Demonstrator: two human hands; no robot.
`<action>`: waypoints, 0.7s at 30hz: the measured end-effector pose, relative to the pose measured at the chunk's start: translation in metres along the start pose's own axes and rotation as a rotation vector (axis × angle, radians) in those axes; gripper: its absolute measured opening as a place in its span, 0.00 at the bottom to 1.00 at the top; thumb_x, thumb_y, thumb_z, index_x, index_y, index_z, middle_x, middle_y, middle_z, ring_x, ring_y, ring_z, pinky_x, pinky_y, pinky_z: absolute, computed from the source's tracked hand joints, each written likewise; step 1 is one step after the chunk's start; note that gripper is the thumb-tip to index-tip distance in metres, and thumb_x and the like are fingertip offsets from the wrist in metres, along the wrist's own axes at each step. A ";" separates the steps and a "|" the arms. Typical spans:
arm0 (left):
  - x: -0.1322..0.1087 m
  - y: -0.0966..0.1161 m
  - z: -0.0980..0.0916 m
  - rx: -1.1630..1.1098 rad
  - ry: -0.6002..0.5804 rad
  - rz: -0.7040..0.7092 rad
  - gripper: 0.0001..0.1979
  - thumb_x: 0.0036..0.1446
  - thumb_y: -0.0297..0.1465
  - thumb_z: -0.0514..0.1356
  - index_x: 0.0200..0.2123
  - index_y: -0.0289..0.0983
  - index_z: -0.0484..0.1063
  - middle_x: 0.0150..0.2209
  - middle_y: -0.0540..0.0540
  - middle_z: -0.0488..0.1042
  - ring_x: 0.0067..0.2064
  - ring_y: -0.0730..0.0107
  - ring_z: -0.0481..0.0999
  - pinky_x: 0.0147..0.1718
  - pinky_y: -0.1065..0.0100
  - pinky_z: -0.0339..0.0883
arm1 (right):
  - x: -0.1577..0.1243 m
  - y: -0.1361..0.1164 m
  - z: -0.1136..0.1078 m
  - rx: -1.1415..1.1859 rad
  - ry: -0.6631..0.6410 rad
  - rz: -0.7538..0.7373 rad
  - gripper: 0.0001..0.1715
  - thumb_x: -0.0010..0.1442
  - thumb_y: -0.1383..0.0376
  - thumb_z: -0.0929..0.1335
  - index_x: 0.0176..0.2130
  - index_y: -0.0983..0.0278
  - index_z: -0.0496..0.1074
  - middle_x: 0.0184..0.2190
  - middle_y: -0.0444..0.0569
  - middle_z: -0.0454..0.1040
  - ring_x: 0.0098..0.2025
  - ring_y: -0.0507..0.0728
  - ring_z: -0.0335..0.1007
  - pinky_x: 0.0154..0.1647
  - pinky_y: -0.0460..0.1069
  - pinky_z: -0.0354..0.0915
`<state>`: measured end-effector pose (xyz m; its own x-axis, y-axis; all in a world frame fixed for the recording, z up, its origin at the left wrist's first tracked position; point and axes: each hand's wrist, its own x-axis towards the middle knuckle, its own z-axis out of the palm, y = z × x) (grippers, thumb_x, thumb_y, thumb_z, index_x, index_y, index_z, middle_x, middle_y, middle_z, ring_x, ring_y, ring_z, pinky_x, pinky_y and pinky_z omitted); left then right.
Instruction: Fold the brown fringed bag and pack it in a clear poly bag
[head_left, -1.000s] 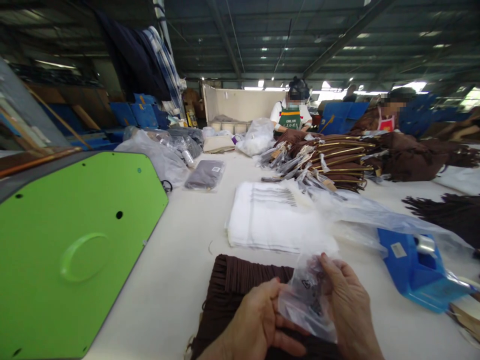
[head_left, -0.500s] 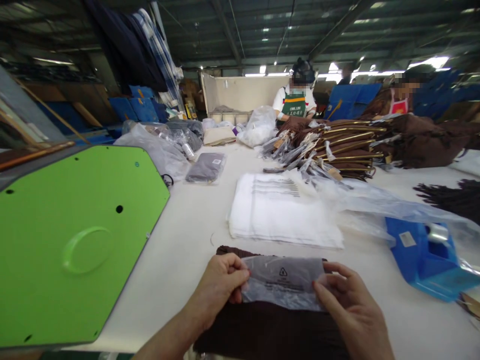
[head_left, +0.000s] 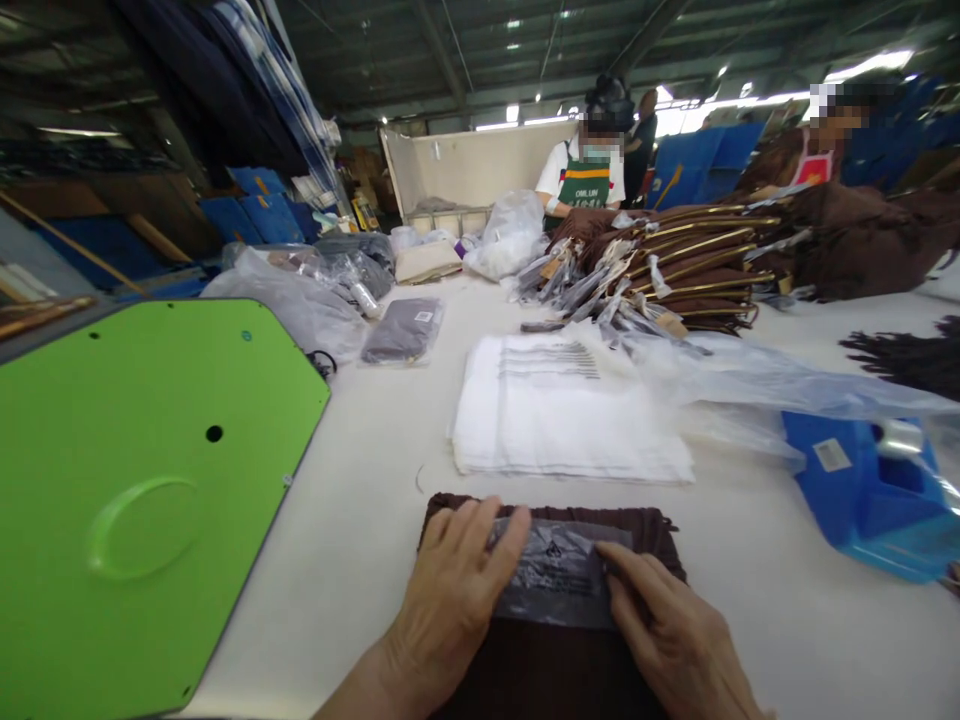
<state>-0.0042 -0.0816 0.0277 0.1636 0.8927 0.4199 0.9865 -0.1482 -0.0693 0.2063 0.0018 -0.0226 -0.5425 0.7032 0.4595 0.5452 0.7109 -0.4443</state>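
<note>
A folded dark brown cloth (head_left: 555, 680) lies on the table right before me. Across its upper part rests a small translucent plastic bag (head_left: 555, 565) with a black recycling mark and print. My left hand (head_left: 450, 590) lies flat over the bag's left end, fingers spread, touching both bag and cloth. At the bag's right end, my right hand (head_left: 667, 620) has its thumb and forefinger closed on the edge; its other fingers are partly hidden beneath.
A white cloth stack (head_left: 562, 420) lies just beyond. On the left stands a green panel (head_left: 157, 480), on the right a blue tape dispenser (head_left: 862, 490). Farther back are a bagged grey item (head_left: 403, 330), brown goods with gold trim (head_left: 675, 270), and a co-worker in a green apron (head_left: 585, 185).
The plastic bag has come down flat onto the brown cloth. My left hand has gone from pinching its left end to lying spread on it. The right hand has shifted slightly left.
</note>
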 end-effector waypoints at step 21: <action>-0.096 -0.015 -0.037 -0.492 0.160 -0.681 0.07 0.58 0.27 0.54 0.39 0.37 0.70 0.36 0.46 0.75 0.38 0.71 0.74 0.38 0.72 0.68 | 0.021 -0.008 0.036 -0.258 -0.139 -0.537 0.30 0.66 0.61 0.52 0.63 0.72 0.47 0.58 0.57 0.64 0.60 0.60 0.57 0.55 0.60 0.58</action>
<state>-0.0347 -0.1814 0.0221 -0.5036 0.7886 0.3528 0.7509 0.1976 0.6302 0.1672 0.0116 -0.0371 -0.8532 0.2541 0.4555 0.2999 0.9535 0.0298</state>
